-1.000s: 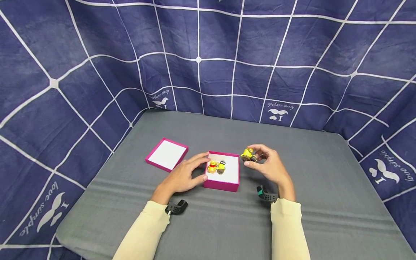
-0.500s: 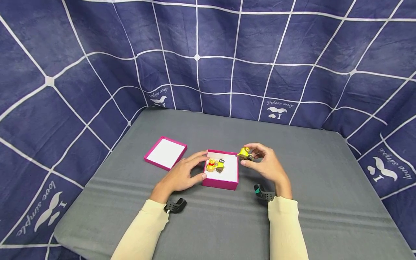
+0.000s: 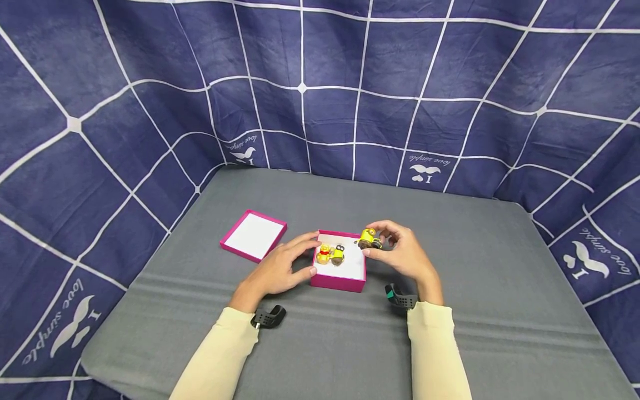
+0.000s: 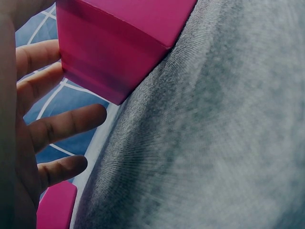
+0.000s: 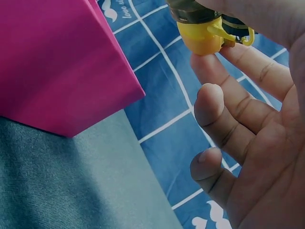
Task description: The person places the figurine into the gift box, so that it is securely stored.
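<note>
The left hand (image 3: 278, 270) grips the left side of an open pink box (image 3: 338, 282), thumb at the near corner and fingertips at the far rim. In the left wrist view, two fingers reach the pink box (image 4: 114, 52) while two others are spread free of it. Inside lie a bear figure in red and yellow (image 3: 323, 254) and a yellow one-piece toy with goggles (image 3: 338, 255), side by side. The right hand (image 3: 404, 253) pinches another yellow goggled figure (image 3: 367, 239) over the box's right rim; the right wrist view shows this held figure (image 5: 200, 36) at its fingertips.
A pink lid (image 3: 253, 236) with a white inside lies behind and left of the box on the grey cloth surface (image 3: 330, 344). Blue curtains with white lines (image 3: 330, 111) stand behind and at both sides.
The right hand has moved left with its yellow figure, from beside the box to over its right rim. The left hand keeps its place on the box.
</note>
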Motion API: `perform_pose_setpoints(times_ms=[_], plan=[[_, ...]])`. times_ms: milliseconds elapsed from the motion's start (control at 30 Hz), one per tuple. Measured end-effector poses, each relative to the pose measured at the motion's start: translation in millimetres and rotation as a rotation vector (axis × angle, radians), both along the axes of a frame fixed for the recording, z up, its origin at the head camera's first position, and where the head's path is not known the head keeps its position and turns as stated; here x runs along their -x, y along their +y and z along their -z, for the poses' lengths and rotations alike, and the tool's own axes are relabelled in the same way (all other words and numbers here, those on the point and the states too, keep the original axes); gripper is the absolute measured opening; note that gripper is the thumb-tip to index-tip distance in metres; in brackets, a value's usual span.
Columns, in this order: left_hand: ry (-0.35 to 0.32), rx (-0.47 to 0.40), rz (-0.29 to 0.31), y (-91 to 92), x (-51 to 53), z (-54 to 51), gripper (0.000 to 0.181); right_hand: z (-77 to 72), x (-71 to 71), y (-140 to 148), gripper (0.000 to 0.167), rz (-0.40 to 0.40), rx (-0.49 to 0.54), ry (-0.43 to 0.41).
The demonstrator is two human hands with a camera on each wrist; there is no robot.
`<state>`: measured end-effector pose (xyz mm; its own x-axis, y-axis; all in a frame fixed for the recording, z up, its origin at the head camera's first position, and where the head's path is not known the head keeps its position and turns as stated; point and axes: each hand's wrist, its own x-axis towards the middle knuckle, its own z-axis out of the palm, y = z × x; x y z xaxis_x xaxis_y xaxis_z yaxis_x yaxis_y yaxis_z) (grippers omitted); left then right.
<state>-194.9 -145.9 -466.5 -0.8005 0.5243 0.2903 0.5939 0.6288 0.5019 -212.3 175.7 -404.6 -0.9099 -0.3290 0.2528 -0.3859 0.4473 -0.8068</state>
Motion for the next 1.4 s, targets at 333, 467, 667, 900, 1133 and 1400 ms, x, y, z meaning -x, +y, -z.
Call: perform_pose_setpoints(times_ms=[333, 467, 667, 900, 1133, 1400], plan=[[-0.010, 0.007, -0.012, 0.6, -1.0, -0.5, 0.063, 9.3, 5.3, -1, 0.046, -0.017, -0.011, 0.031], [-0.011, 0.007, -0.017, 1.0, -1.2, -0.9, 0.063, 8.1, 4.0, -6, 0.046, -0.031, -0.037, 0.039], [-0.011, 0.007, -0.019, 0.8, -1.2, -0.5, 0.064, 8.9, 4.1, -17, 0.046, -0.080, -0.048, 0.042], [-0.010, 0.002, -0.016, 0.5, -0.8, 0.5, 0.065, 13.0, 4.8, -26, 0.046, -0.119, -0.048, 0.058], [-0.014, -0.001, -0.020, 0.3, -0.9, 1.4, 0.065, 16.5, 5.4, -34, 0.046, -0.147, -0.087, 0.068], [0.001, -0.001, -0.011, 0.5, -0.4, 0.7, 0.064, 18.1, 3.9, -41, 0.048, -0.156, -0.094, 0.085]])
